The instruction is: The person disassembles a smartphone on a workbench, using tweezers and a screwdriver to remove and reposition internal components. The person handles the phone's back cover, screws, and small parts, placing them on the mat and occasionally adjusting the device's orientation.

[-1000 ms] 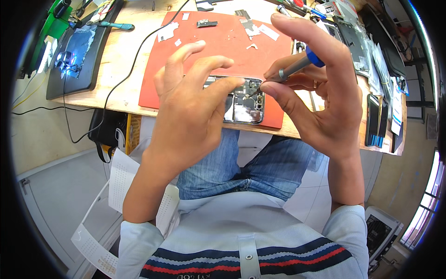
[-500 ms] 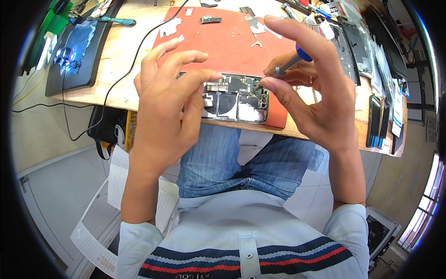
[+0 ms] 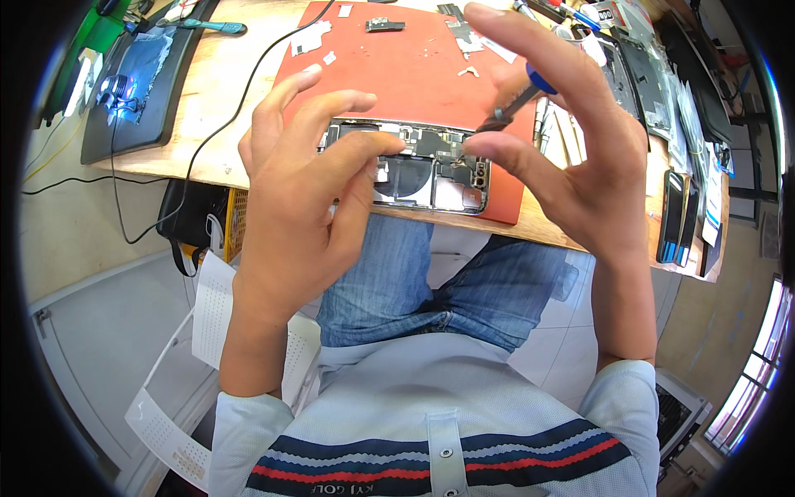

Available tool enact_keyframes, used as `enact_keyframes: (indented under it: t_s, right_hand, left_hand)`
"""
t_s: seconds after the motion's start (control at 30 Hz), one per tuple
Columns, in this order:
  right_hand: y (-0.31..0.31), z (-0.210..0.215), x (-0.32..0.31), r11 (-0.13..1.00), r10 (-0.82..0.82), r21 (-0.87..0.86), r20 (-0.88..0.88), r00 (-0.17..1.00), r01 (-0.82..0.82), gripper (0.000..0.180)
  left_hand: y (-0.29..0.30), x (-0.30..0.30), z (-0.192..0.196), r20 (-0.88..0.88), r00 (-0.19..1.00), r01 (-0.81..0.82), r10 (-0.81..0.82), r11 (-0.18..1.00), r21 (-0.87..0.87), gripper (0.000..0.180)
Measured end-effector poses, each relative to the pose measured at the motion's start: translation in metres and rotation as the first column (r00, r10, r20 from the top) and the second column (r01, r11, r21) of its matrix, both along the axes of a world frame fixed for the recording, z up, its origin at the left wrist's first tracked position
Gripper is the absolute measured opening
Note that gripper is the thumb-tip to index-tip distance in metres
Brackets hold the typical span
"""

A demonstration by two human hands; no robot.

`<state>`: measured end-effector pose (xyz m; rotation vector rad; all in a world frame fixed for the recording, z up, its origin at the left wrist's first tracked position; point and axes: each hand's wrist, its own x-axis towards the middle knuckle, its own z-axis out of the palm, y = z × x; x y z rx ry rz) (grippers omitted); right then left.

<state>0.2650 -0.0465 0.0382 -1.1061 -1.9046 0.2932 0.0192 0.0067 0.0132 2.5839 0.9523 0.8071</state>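
An opened smartphone (image 3: 426, 170) lies on the red-orange mat (image 3: 397, 83) near the table's front edge, its dark boards and round coil exposed. My left hand (image 3: 306, 182) reaches over the phone's left part. Its index fingertip comes down at the upper middle of the boards, the thumb sits lower, and the other fingers are spread. My right hand (image 3: 580, 157) holds a slim screwdriver (image 3: 517, 104) with a blue end cap, slanting down toward the phone's right part. The screwdriver's tip is hidden near my right thumb, and the fingers behind it are blurred.
Small phone parts, including a dark module (image 3: 385, 26), lie on the mat's far side. A black cable (image 3: 236, 116) crosses the table on the left, beside a dark panel (image 3: 137, 103). At the right stand phones (image 3: 675, 217) and stacked packets (image 3: 687, 124). A white chair (image 3: 211, 323) is below left.
The phone and mat sit slightly farther right in view. The screwdriver has swung to a flatter slant in my right hand, while my left hand stays over the phone.
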Motion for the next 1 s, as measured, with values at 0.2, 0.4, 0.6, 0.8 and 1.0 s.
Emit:
enact_keyframes:
  t_s: [0.2,0.4,0.6,0.8,1.0]
  right_hand:
    - [-0.001,0.009,0.003,0.999,-0.023,-0.03,0.128,0.991,0.027,0.065]
    - [0.006,0.01,-0.003,0.999,-0.021,0.039,0.016,1.0,0.021,0.063]
    - [0.001,0.006,-0.001,0.999,-0.036,-0.027,0.031,0.999,0.037,0.066]
    - [-0.002,0.014,-0.001,0.993,-0.1,-0.041,0.202,0.974,0.111,0.063]
    - [0.002,0.014,-0.004,0.996,-0.005,-0.088,0.018,1.0,0.007,0.061]
  left_hand:
    - [-0.013,0.008,0.003,-0.109,0.994,0.004,-0.002,1.0,0.014,0.023]
    - [-0.028,0.016,0.003,-0.248,0.968,0.054,-0.043,0.998,0.039,0.032]
    - [-0.03,0.018,0.0,-0.26,0.965,0.043,-0.04,0.999,0.005,0.034]
    - [-0.031,0.018,-0.001,-0.256,0.966,0.031,-0.039,0.999,-0.032,0.034]
    - [-0.03,0.017,-0.001,-0.264,0.964,0.025,-0.037,0.999,-0.047,0.034]
